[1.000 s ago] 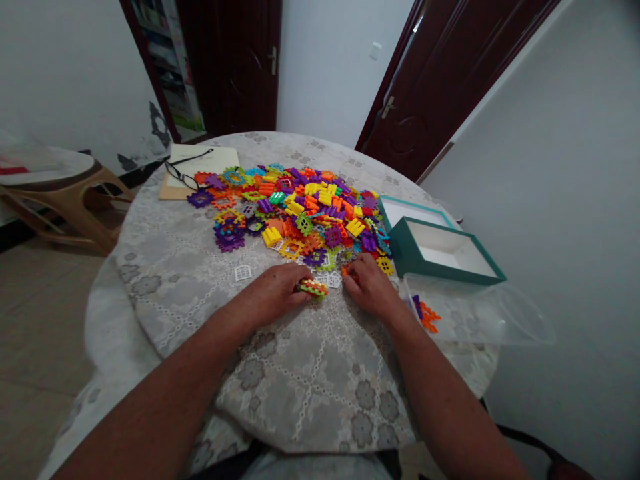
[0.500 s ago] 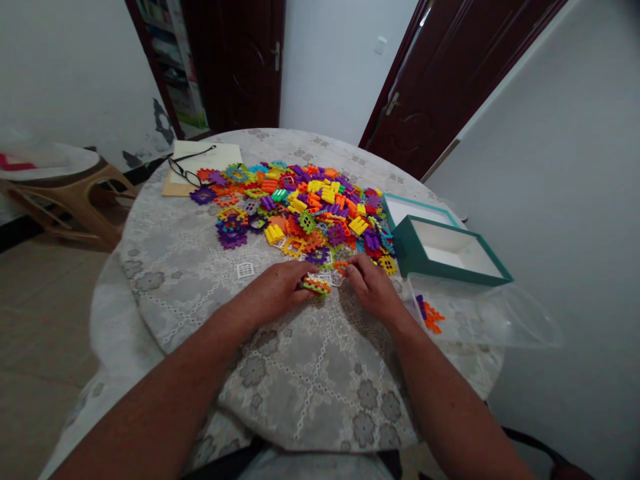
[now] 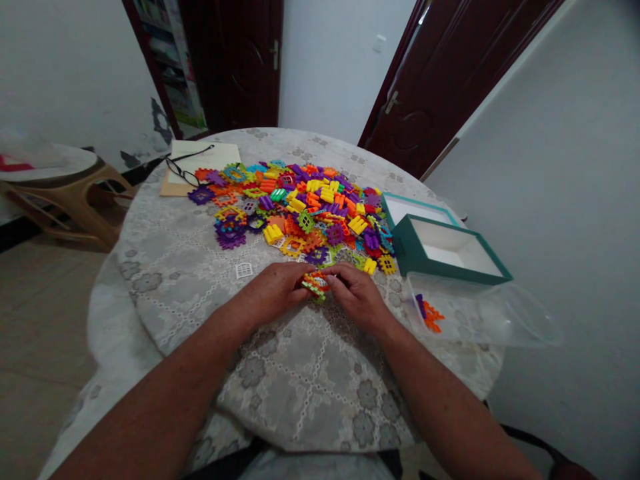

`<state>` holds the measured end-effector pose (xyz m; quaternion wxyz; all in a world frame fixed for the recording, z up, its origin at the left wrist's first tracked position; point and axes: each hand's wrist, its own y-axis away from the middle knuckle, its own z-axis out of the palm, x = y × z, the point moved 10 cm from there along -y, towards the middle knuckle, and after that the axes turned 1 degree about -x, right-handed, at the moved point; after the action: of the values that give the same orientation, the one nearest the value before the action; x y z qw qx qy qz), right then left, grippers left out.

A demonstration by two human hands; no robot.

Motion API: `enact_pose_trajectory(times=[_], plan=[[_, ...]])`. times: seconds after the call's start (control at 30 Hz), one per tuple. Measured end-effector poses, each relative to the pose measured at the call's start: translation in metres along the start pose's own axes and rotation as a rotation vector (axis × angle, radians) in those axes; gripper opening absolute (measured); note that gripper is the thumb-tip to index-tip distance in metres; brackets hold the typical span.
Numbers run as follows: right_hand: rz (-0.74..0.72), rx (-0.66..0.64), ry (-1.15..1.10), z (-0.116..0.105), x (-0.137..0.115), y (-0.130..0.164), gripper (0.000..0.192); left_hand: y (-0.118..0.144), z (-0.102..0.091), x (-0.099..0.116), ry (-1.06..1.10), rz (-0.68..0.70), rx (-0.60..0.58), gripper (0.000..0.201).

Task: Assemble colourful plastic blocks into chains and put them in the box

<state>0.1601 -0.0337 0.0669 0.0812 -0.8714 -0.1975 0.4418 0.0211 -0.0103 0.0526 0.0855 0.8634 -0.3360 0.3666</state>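
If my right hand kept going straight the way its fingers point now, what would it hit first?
The right hand points left, toward the small block cluster it already touches; right behind that sits the left hand.

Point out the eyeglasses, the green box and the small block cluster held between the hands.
eyeglasses [image 3: 183, 175], head view, on the dark lens frame.
green box [image 3: 417, 250], head view, on its near outer wall.
block cluster [image 3: 315, 284], head view, on the visible coloured pieces between the fingertips.

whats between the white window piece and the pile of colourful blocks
In the head view, only bare lace tablecloth lies between the white window piece and the pile of blocks.
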Motion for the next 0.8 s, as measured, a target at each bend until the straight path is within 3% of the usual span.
enact_pose_trajectory(times=[0.23,0.47,0.63,0.8], plan=[[-0.126,0.017,0.129,0.000,-0.021,0.003,0.017,0.001,0.001,-0.005,0.005,-0.070,0.011,0.051],[-0.023,0.104,0.115,-0.002,-0.008,0.004,0.013,0.001,0.003,-0.011,-0.026,-0.129,0.016,0.056],[-0.010,0.038,0.031,0.005,-0.007,0.002,0.017,0.000,0.003,-0.004,-0.018,-0.074,0.015,0.055],[-0.014,0.189,0.231,-0.028,0.006,0.001,0.020,0.000,0.004,-0.006,-0.014,-0.066,0.003,0.056]])
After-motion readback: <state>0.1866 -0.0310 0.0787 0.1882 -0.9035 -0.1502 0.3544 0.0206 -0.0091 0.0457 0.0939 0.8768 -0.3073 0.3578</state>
